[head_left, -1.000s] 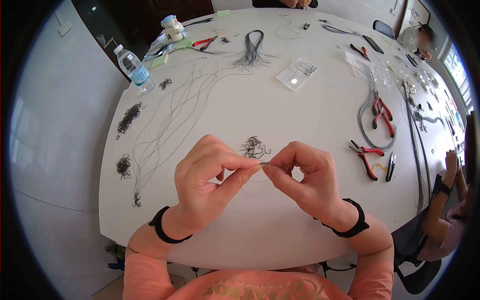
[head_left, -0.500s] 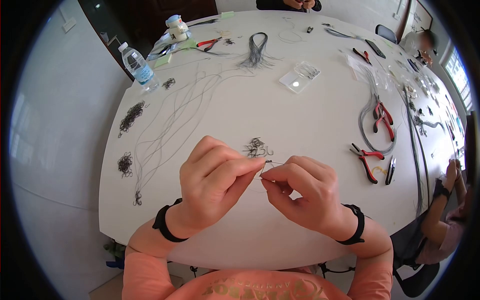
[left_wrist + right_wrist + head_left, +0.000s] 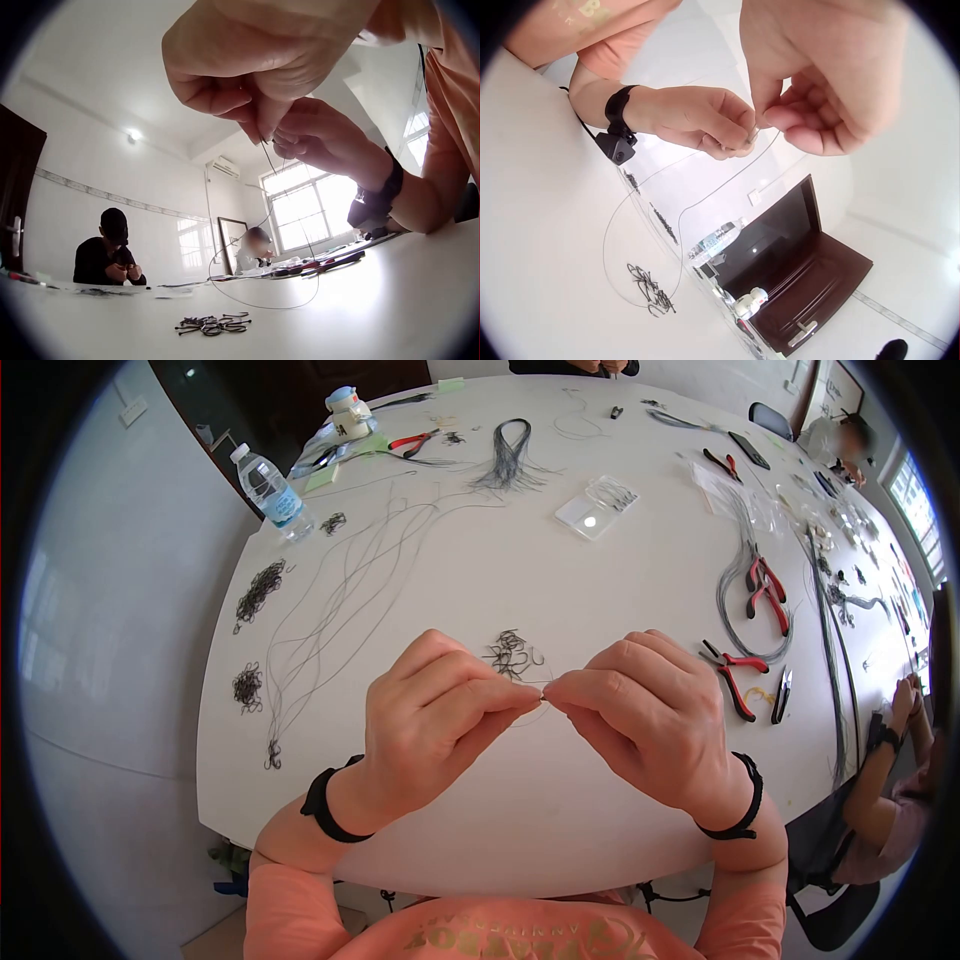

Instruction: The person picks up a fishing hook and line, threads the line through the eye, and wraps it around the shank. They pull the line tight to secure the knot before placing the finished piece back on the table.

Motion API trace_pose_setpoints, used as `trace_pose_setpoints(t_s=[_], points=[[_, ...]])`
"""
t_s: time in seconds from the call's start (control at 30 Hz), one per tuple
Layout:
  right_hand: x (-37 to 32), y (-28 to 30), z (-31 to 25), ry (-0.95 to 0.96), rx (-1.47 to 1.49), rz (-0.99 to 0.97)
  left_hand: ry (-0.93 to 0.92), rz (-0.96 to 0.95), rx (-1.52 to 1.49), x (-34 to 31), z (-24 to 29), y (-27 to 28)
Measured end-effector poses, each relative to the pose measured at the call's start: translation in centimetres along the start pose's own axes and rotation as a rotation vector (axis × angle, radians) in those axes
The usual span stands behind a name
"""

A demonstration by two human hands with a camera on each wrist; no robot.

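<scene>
Just above the near part of the table, my left hand point(image 3: 425, 725) pinches a small dark fishing hook point(image 3: 543, 697), mostly hidden by the fingertips. Opposite it, my right hand point(image 3: 650, 720) pinches the thin fishing line at the hook, fingertips almost meeting the left ones. In the left wrist view, the line point(image 3: 262, 307) hangs from the fingers in a wide loop. A small heap of loose hooks point(image 3: 510, 653) lies on the table right behind my hands; the right wrist view also shows this heap point(image 3: 651, 289).
On the left lie two bigger hook piles point(image 3: 260, 592) and long strands tied to hooks point(image 3: 273, 755). A water bottle point(image 3: 272, 495) stands behind them. Red-handled pliers point(image 3: 738, 678) and cutters point(image 3: 782, 696) lie right, a clear box point(image 3: 595, 510) farther back. Other people sit around the table.
The right hand went from the hook down and back with the line, then returned to the left fingertips, turned more palm-down. The left hand shifted slightly right and covers more of the hook.
</scene>
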State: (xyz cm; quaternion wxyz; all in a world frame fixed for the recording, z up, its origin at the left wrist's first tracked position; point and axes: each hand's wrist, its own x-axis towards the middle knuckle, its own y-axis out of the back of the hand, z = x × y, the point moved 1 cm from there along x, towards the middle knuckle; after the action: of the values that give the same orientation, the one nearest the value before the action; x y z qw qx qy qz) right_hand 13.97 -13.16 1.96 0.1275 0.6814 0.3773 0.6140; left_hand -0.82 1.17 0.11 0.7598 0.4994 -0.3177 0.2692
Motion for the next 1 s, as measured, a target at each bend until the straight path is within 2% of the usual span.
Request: trace_pose_setpoints(t_s=[0.2,0.27,0.33,0.4,0.7,0.77,1.0], points=[[0.1,0.0,0.6,-0.152,0.11,-0.004,0.112,-0.062,-0.121,0.1,0.2,0.3],[-0.1,-0.2,0.9,-0.337,0.28,-0.015,0.124,-0.07,-0.16,0.2,0.0,0.4],[-0.2,-0.5,1.2,-0.37,0.33,-0.008,0.136,-0.077,-0.198,0.2,-0.1,0.6],[-0.3,-0.6,1.5,-0.404,0.379,0.0,0.224,-0.101,-0.288,0.2,-0.1,0.6],[-0.8,-1.1,1.8,-0.523,0.511,-0.028,0.278,-0.062,-0.341,0.0,-0.3,0.8],[-1.0,-1.7,1.7,-0.647,0.66,-0.077,0.277,-0.055,-0.34,0.0,-0.2,0.8],[-1.9,-3.3,1.3,-0.788,0.887,-0.072,0.35,-0.046,-0.395,-0.3,0.1,0.3]])
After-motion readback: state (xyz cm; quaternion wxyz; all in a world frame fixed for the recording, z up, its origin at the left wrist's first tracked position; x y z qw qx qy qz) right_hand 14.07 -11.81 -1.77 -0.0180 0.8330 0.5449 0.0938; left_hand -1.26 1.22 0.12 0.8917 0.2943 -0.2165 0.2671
